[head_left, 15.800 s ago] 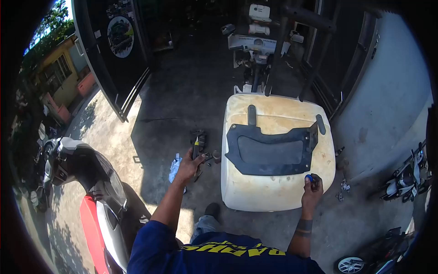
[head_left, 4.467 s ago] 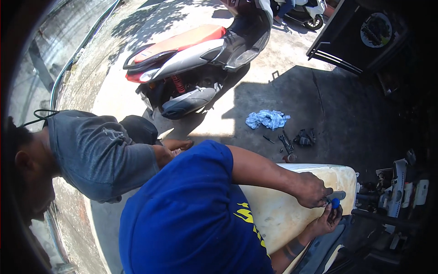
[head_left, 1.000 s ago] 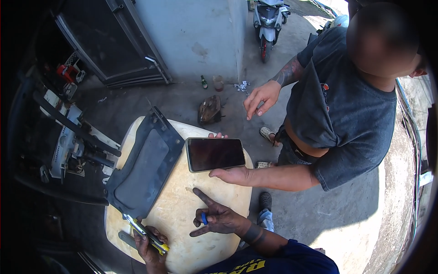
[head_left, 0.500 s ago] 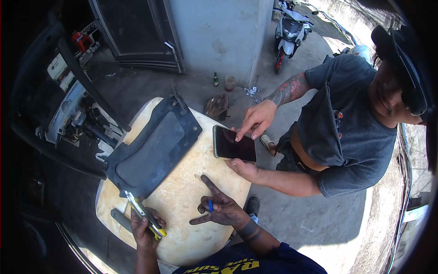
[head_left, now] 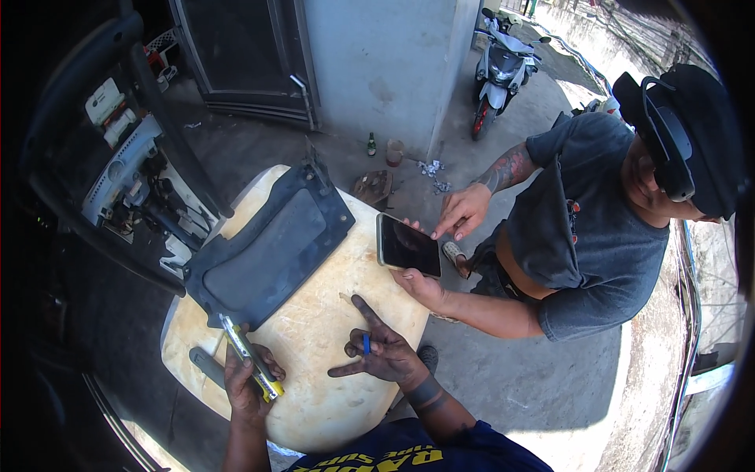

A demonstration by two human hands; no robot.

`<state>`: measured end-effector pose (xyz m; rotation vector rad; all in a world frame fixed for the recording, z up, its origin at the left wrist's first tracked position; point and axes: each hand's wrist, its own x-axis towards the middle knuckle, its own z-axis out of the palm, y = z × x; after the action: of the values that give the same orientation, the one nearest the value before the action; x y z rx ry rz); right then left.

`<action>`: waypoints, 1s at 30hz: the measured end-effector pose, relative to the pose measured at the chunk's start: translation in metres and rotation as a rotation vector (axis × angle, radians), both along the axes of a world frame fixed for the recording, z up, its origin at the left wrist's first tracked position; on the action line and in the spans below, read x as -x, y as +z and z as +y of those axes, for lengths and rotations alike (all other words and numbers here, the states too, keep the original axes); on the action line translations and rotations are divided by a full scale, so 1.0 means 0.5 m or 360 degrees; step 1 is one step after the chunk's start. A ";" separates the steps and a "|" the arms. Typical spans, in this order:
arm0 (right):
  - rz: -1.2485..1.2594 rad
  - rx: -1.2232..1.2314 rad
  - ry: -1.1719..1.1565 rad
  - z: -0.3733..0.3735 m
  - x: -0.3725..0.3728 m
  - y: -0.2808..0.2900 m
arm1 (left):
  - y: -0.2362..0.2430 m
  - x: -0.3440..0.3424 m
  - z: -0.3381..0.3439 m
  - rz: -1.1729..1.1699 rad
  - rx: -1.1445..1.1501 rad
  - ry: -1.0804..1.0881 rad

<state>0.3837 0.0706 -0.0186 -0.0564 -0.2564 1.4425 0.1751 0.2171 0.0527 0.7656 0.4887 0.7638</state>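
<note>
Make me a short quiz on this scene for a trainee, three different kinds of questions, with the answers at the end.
1. Multiple choice: What is in the left hand?
A) a wrench
B) a yellow-and-silver utility knife
C) a paintbrush
2. True or false: The right hand is touching the black plate.
3. Short answer: What is the person in the dark grey T-shirt holding?

Key
1. B.
2. False; the right hand is apart from it and holds a small blue object.
3. A smartphone.
</note>
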 end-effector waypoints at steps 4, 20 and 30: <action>-0.0042 -0.0003 -0.0002 0.002 -0.003 0.008 | 0.001 0.000 0.002 -0.0042 -0.0022 -0.0004; -0.0013 -0.0143 0.0044 0.008 -0.005 -0.006 | -0.011 0.003 0.006 -0.0048 0.0000 -0.0015; -0.0104 -0.0076 0.0003 0.004 -0.006 -0.002 | -0.004 0.009 0.005 -0.0132 0.0091 -0.0092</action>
<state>0.3867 0.0724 -0.0195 -0.0643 -0.3448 1.4374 0.1706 0.2197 0.0508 0.6892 0.4105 0.7220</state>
